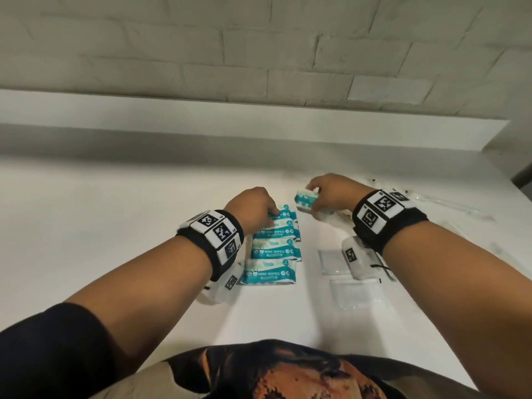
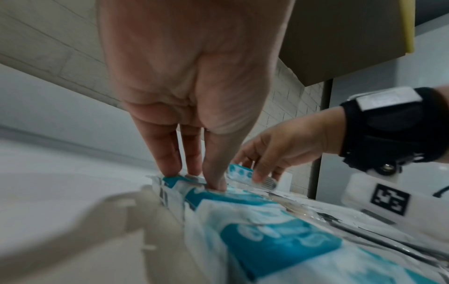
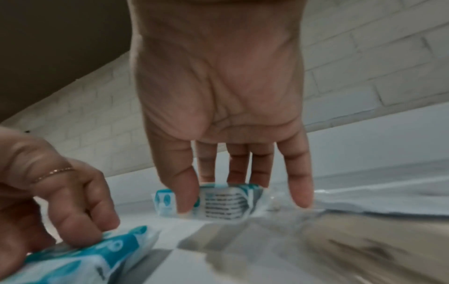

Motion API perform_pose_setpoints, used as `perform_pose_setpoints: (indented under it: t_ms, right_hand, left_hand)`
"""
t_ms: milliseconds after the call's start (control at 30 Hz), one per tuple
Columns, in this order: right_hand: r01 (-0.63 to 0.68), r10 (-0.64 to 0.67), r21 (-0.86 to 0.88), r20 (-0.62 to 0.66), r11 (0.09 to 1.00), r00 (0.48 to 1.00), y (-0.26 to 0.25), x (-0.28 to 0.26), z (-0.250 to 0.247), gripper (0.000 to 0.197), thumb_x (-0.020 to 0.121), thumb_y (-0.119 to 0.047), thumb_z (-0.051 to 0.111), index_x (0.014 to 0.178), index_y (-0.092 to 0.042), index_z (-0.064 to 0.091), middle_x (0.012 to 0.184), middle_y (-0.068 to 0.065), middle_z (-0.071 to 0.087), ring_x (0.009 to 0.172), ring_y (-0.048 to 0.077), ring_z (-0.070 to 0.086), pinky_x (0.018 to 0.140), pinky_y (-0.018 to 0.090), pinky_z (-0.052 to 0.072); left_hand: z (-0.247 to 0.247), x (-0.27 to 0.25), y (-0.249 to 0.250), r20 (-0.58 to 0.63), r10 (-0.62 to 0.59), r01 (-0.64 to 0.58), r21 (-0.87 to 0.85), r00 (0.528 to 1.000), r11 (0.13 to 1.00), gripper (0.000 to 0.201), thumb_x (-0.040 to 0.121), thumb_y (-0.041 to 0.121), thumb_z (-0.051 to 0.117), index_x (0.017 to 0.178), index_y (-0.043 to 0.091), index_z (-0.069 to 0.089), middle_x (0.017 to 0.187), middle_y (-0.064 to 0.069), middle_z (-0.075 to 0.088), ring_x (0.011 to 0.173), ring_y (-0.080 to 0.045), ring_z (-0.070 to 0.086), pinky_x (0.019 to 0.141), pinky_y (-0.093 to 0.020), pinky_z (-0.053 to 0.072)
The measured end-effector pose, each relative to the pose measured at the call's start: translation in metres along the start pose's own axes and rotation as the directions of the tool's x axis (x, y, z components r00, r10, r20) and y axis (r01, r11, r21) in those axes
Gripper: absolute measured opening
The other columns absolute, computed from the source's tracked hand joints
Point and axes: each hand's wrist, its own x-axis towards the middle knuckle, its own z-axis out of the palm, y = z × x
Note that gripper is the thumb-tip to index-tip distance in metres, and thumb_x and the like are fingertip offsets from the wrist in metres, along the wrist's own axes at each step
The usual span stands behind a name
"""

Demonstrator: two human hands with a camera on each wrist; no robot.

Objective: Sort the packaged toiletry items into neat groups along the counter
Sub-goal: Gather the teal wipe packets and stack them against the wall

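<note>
The right hand pinches a small teal-and-white soft plastic wipes packet between thumb and fingers, just above the white desk. Beside it, the left hand pinches the far packet of a row of matching wipes packets that runs back past its wrist. Beneath the right wrist lie clear flat plastic sachets.

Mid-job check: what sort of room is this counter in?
Probably a bathroom or kitchenette: a white counter with a raised back ledge, a white brick-tile wall behind it, and a cabinet overhead.
</note>
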Motion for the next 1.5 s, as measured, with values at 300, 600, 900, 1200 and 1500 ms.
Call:
perform_pose_setpoints:
  t_ms: [300,600,900,1200,1500]
  right_hand:
    - [0.127,-0.135,0.211,0.021,0.969,0.991,-0.044,0.044,0.016,0.054,0.08,0.015,0.06,0.127,-0.011,0.062,0.129,0.004,0.062,0.111,0.015,0.059,0.088,0.021,0.044]
    - [0.217,-0.222,0.152,0.018,0.964,0.975,-0.038,0.048,0.016,0.044,0.082,0.01,0.059,0.12,-0.012,0.067,0.118,0.003,0.069,0.093,0.009,0.06,0.082,0.019,0.043]
    - [0.196,-0.205,0.294,-0.002,0.935,0.979,-0.031,0.039,0.023,0.05,0.086,0.012,0.05,0.126,-0.014,0.062,0.122,0.002,0.064,0.098,0.013,0.06,0.069,0.009,0.044]
    - [0.246,-0.246,0.083,-0.014,0.966,0.969,-0.027,0.046,0.021,0.028,0.088,-0.003,0.058,0.111,-0.018,0.066,0.12,0.002,0.063,0.099,0.014,0.058,0.086,0.026,0.048]
    - [0.273,-0.312,-0.29,-0.096,0.917,0.945,-0.036,0.076,0.01,0.038,0.09,-0.014,0.052,0.125,-0.026,0.058,0.124,0.001,0.055,0.108,0.025,0.049,0.089,0.038,0.042]
  left_hand:
    - [0.0,-0.002,0.0,0.022,0.018,-0.019,0.048,1.0,0.999,0.034,0.086,0.024,0.068,0.12,0.024,0.068,0.124,-0.002,0.058,0.109,-0.022,0.057,0.097,-0.034,0.045]
    - [0.0,-0.001,-0.002,0.016,0.038,-0.039,0.08,0.999,0.996,0.033,0.087,0.027,0.066,0.12,0.028,0.068,0.125,0.001,0.058,0.114,-0.023,0.048,0.099,-0.039,0.043]
    - [-0.008,-0.029,0.008,0.15,0.075,-0.098,0.152,0.986,0.984,0.079,0.08,0.062,0.06,0.146,0.026,0.034,0.145,-0.002,0.035,0.132,-0.024,0.031,0.108,-0.04,0.032]
    - [0.022,-0.048,0.014,0.335,0.132,-0.256,0.359,0.933,0.898,0.113,0.07,0.048,0.074,0.154,0.023,0.002,0.162,-0.002,-0.001,0.148,-0.029,0.003,0.121,-0.043,0.014]
    - [0.01,0.0,0.0,0.138,0.143,-0.184,0.365,0.98,0.913,0.096,0.071,0.048,0.071,0.149,0.017,0.025,0.155,-0.007,0.022,0.14,-0.029,0.026,0.116,-0.038,0.027]
